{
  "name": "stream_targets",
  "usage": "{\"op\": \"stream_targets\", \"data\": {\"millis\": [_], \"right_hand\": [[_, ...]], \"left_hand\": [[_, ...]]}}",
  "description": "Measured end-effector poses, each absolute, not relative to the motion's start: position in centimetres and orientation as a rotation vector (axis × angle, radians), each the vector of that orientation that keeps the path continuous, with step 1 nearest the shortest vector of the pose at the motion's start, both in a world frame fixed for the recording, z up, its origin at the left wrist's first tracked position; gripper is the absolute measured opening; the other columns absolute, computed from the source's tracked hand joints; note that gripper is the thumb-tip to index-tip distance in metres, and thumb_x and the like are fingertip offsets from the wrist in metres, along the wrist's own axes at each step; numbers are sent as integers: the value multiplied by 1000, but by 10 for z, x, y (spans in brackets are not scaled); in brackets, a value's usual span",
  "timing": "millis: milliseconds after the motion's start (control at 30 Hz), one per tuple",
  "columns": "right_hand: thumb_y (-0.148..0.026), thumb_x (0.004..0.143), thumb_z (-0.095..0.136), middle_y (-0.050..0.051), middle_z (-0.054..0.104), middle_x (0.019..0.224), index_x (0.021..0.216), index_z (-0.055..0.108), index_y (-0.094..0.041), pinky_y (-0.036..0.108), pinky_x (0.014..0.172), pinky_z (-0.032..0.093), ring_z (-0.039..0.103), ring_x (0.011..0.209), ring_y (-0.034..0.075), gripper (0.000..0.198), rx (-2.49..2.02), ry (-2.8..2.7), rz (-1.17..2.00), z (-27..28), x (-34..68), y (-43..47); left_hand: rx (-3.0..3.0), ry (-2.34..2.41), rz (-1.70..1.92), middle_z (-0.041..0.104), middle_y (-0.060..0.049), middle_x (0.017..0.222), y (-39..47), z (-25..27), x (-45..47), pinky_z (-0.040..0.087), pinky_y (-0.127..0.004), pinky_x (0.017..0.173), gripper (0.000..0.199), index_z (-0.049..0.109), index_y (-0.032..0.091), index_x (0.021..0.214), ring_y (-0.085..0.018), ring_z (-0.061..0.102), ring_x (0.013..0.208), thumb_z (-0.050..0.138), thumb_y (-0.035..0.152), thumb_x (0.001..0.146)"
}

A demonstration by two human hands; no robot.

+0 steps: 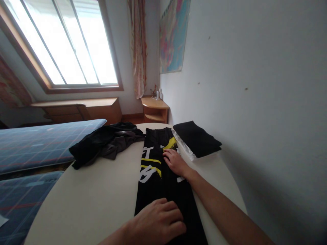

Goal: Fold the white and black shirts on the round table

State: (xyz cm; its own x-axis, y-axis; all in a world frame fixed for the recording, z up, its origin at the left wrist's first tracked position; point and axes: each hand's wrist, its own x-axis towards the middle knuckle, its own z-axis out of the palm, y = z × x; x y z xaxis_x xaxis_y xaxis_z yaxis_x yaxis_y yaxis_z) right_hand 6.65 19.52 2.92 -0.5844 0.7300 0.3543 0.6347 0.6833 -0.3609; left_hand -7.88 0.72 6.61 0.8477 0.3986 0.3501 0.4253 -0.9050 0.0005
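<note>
A pair of black trousers with white lettering and yellow stripes lies lengthwise on the round, pale table, waistband at the far end. My right hand rests on its upper part, fingers stretched out over the cloth near the yellow patch. Closer to me, my left hand lies over the trouser legs with fingers loosely bent and slightly apart; its thumb is hidden. Neither hand visibly pinches the fabric.
Right of the trousers, a folded black garment sits on white, shiny packaging by the wall. Crumpled black and dark grey clothing lies at the table's far left. Plaid mattresses stand left; a wooden corner shelf is behind.
</note>
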Motion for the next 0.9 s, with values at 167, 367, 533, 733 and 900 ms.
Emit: {"op": "stream_targets", "data": {"millis": [167, 367, 533, 733, 900], "right_hand": [[-24, 97, 49, 12, 60, 132, 114, 67, -17, 42, 111, 36, 52, 124, 23, 26, -1040, -2410, 280, 30, 67, 195], [-23, 100, 43, 12, 61, 133, 116, 67, -16, 42, 111, 36, 53, 124, 23, 29, -1013, -2409, 282, 29, 69, 197], [-25, 99, 45, 12, 61, 133, 115, 68, -17, 43, 112, 36, 53, 125, 24, 29, -1006, -2406, 293, 28, 69, 196], [-20, 100, 40, 12, 61, 131, 122, 66, -15, 38, 112, 37, 53, 124, 22, 35, -1039, -2321, 276, 30, 68, 200], [-11, 96, 36, 11, 59, 134, 131, 63, -19, 38, 108, 40, 54, 122, 22, 45, -1123, -2332, 225, 28, 66, 220]], "left_hand": [[-2899, -615, -591, 67, 5, 86, 7, 67, -78, 38, -29, 62, 6, 55, 22, 94, -11, 58, 75, 57, 25, 99], [-2901, -529, -625, 71, 2, 77, 4, 66, -82, 47, -25, 79, 13, 59, 21, 91, -12, 67, 94, 51, 21, 101], [-2932, -533, -581, 73, 1, 81, 1, 72, -86, 48, -24, 84, 15, 60, 20, 94, -13, 67, 101, 48, 21, 102], [-2920, -543, -617, 71, 5, 89, -1, 81, -82, 45, -24, 63, 11, 60, 20, 92, -9, 65, 83, 55, 25, 100], [-2926, -543, -566, 66, 4, 87, 0, 75, -79, 45, -24, 58, 12, 59, 22, 93, -9, 62, 80, 54, 30, 101]]}}
